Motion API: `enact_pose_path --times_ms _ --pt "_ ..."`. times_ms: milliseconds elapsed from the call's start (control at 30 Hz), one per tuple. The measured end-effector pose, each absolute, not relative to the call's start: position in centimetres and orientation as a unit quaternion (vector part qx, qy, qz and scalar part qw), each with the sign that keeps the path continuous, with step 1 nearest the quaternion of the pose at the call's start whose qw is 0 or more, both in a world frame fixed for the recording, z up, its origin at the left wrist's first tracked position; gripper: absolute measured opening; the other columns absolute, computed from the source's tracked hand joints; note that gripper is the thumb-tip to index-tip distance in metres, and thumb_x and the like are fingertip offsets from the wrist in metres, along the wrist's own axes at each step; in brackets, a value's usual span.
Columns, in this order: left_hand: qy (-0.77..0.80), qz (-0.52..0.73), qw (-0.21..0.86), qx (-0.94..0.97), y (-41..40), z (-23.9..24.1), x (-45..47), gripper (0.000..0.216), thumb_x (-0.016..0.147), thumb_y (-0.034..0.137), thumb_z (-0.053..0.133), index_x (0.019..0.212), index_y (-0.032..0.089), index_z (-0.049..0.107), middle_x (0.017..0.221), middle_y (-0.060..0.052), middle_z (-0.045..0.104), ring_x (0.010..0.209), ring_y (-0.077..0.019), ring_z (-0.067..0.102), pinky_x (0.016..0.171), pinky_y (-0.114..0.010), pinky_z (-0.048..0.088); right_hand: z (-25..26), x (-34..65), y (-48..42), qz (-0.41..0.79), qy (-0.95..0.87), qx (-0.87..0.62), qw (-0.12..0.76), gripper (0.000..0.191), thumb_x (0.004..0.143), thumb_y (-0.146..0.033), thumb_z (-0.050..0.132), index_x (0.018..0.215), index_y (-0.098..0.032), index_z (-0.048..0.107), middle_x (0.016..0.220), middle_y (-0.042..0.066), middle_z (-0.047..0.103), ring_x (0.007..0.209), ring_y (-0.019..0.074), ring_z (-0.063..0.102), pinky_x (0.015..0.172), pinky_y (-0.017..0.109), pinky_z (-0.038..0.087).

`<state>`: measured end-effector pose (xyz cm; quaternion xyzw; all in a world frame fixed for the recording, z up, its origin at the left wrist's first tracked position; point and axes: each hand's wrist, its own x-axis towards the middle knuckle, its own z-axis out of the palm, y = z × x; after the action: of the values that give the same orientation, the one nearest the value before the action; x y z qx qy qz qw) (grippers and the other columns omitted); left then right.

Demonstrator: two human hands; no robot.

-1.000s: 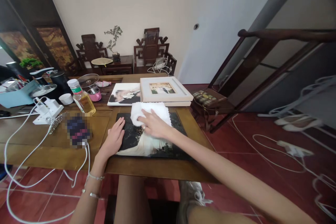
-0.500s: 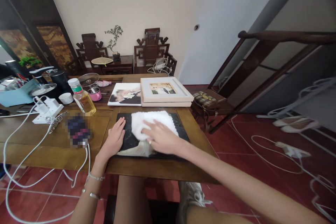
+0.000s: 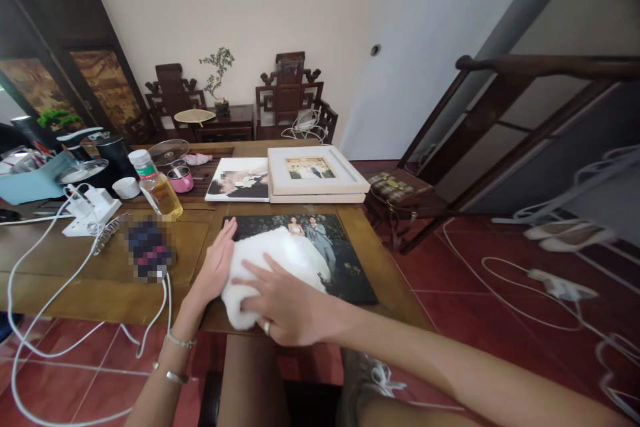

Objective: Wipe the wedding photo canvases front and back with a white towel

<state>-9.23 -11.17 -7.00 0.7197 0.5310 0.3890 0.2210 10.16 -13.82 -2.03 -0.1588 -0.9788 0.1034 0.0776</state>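
Observation:
A dark photo panel (image 3: 353, 273) showing two people in wedding clothes lies flat on the wooden table. Over its left and near part spreads a fluffy white cloth (image 3: 280, 247), which overhangs the near edge. My right hand (image 3: 285, 300) bears down on the cloth, some fingers splayed across it and others bent at its near side; a ring is visible. Along the panel's left edge rests my left hand (image 3: 216, 263), fingers stretched out, beside the cloth and holding nothing.
Behind the panel lie a white photo board (image 3: 240, 180) and a stack of pale frames (image 3: 320, 173). An oil bottle (image 3: 157, 187), pink mug (image 3: 181, 180), power strip (image 3: 93, 213) and blurred dark object (image 3: 150, 247) stand left. A wooden chair (image 3: 435, 180) is right.
My right hand has swept the white cloth toward me and left, uncovering the two pictured people. My left hand has stayed at the panel's left edge, its fingers slightly shifted.

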Motion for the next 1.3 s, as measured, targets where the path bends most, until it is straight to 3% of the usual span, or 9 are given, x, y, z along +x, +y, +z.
enact_pose_path --times_ms 100,200,433,600,800,933,1100,1200,1300 --pt "0.541 0.353 0.209 0.734 -11.2 -7.0 -9.1 0.046 0.096 0.036 0.023 0.138 0.021 0.034 0.147 -0.006 0.031 0.138 -0.0183 0.019 0.111 -0.044 0.019 -1.4 12.4 -14.4 0.137 -0.980 -0.127 0.067 0.026 0.072 -0.017 0.050 0.096 -0.020 0.059 0.125 0.009 0.054 0.127 0.0286 0.035 0.102 0.055 0.022" --pt "0.537 0.314 0.198 0.757 -11.1 -7.1 -9.1 0.043 0.095 0.035 0.027 0.133 0.021 0.041 0.143 -0.007 0.039 0.137 -0.0188 0.023 0.108 -0.045 0.024 -1.3 14.4 -13.2 0.137 -0.966 -0.207 0.077 0.025 0.073 -0.013 0.046 0.094 -0.018 0.059 0.116 0.014 0.059 0.120 0.0252 0.043 0.102 0.046 0.025" --pt "0.543 0.287 0.161 0.772 -10.8 -7.3 -9.0 0.040 0.092 0.030 0.037 0.128 0.019 0.048 0.139 -0.008 0.044 0.133 -0.0188 0.033 0.106 -0.042 0.030 -1.4 13.0 -5.5 0.135 -0.908 -0.380 0.113 0.024 0.082 -0.015 0.037 0.095 -0.015 0.057 0.088 0.011 0.065 0.083 0.0244 0.058 0.074 0.033 0.040" --pt "0.545 0.286 0.144 0.775 -10.8 -7.5 -9.2 0.039 0.091 0.030 0.038 0.127 0.020 0.050 0.137 -0.008 0.046 0.131 -0.0205 0.036 0.105 -0.044 0.032 -0.6 6.8 -1.4 0.158 -0.923 -0.321 0.141 0.029 0.086 -0.017 0.030 0.102 -0.016 0.055 0.106 0.004 0.062 0.093 0.0184 0.056 0.078 0.023 0.038" --pt "0.543 0.294 0.142 0.774 -10.8 -7.6 -9.3 0.039 0.091 0.029 0.038 0.126 0.020 0.051 0.135 -0.009 0.048 0.129 -0.0215 0.040 0.104 -0.045 0.032 -0.8 5.9 -1.3 0.158 -0.929 -0.311 0.124 0.023 0.082 -0.018 0.038 0.094 -0.017 0.058 0.095 0.005 0.065 0.085 0.0202 0.057 0.074 0.025 0.038" --pt "0.539 0.289 0.155 0.776 -10.9 -7.4 -9.2 0.039 0.091 0.028 0.037 0.128 0.021 0.048 0.138 -0.007 0.045 0.131 -0.0200 0.036 0.106 -0.044 0.031 -1.6 11.5 -2.4 0.146 -0.912 -0.361 0.125 0.021 0.082 -0.019 0.036 0.088 -0.018 0.057 0.084 0.006 0.064 0.077 0.0205 0.056 0.068 0.026 0.039" --pt "0.540 0.285 0.161 0.775 -11.0 -7.2 -9.2 0.041 0.093 0.031 0.033 0.131 0.021 0.044 0.142 -0.007 0.040 0.134 -0.0189 0.030 0.107 -0.044 0.028 -2.8 19.0 -3.8 0.121 -0.882 -0.435 0.135 0.020 0.081 -0.018 0.033 0.081 -0.019 0.053 0.074 0.005 0.060 0.078 0.0240 0.054 0.074 0.035 0.040" --pt "0.551 0.291 0.150 0.767 -10.9 -7.5 -9.3 0.043 0.093 0.033 0.033 0.134 0.021 0.040 0.146 -0.008 0.033 0.137 -0.0203 0.024 0.107 -0.046 0.027 -3.6 21.5 -5.6 0.116 -0.876 -0.448 0.134 0.020 0.080 -0.016 0.034 0.082 -0.019 0.053 0.088 0.007 0.063 0.090 0.0262 0.056 0.085 0.043 0.039" --pt "0.559 0.294 0.143 0.762 -10.6 -7.9 -9.6 0.045 0.093 0.032 0.033 0.135 0.019 0.038 0.146 -0.010 0.031 0.136 -0.0212 0.024 0.108 -0.046 0.026 -3.8 22.2 -9.4 0.129 -0.890 -0.420 0.121 0.020 0.075 -0.012 0.039 0.084 -0.020 0.056 0.130 0.010 0.050 0.124 0.0308 0.040 0.097 0.051 0.033"
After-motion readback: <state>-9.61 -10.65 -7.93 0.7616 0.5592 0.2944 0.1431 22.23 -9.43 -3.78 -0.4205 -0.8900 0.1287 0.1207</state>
